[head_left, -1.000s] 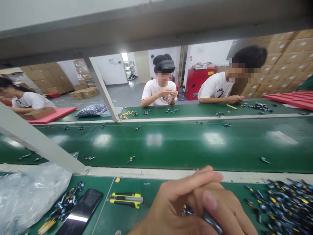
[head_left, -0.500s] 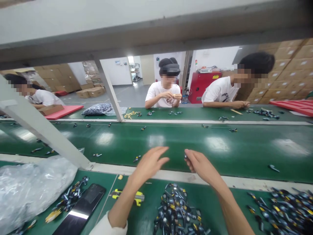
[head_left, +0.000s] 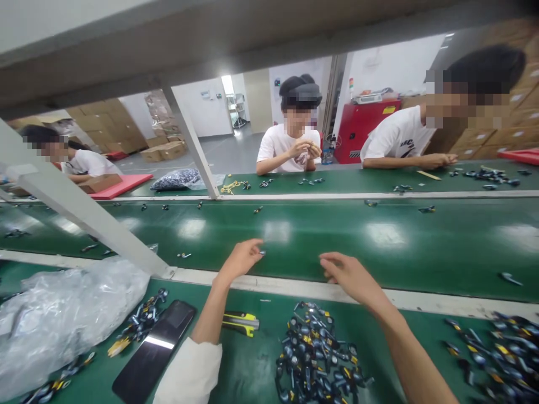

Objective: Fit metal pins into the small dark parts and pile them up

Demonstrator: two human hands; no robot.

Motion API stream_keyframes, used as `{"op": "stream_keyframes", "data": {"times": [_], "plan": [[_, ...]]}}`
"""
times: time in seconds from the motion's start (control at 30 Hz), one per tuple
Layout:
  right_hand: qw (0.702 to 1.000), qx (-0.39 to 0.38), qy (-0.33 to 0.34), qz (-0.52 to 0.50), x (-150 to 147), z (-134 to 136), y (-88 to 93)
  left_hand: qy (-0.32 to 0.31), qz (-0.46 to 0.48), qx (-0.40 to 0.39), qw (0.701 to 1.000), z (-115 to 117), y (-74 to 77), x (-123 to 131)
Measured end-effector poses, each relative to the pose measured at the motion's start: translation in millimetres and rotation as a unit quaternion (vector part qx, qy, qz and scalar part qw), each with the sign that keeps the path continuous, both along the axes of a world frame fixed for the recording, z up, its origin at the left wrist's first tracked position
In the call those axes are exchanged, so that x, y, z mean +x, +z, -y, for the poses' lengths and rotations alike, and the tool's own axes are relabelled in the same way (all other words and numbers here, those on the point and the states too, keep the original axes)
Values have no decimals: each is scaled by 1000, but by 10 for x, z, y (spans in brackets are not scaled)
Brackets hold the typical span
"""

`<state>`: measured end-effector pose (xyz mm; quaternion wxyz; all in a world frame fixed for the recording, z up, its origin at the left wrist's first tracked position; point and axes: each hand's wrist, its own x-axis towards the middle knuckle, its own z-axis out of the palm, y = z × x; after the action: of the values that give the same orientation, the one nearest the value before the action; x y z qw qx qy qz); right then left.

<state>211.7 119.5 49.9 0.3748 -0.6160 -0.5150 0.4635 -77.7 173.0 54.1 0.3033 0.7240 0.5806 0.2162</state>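
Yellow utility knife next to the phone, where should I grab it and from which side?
Grip the middle of the body of the yellow utility knife from above, probably with your left hand: it lies flat and narrow on the green bench, with that forearm just beside it. Which end holds the blade can't be told.

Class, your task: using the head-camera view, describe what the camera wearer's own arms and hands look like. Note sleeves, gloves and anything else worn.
The left hand and right hand are bare, with no gloves, and no rings or watch show. A loose white sleeve covers the left arm near the bottom of the view, while the right forearm shows no sleeve.
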Motion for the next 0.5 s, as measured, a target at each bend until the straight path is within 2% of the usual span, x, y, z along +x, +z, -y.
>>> {"op": "stream_keyframes", "data": {"times": [0.1,0.17,0.27,0.37,0.43,0.5], "plan": [[994,43,41,-93,-287,199,259,-16,92,59,994,275,264,437],[988,80,25,-130,-455,330,374,-10,138,105,985,529,393,704],[976,125,-23,-176,-583,473,494,-6,209,171,963,862,487,959],[971,154,-56,-174,-543,543,596,-17,228,175,958,1039,561,1023],[974,176,-46,-138,-444,563,660,-42,254,137,957,1081,637,991],[975,195,-17,-110,-319,575,717,-36,286,106,952,1089,724,936]]}}
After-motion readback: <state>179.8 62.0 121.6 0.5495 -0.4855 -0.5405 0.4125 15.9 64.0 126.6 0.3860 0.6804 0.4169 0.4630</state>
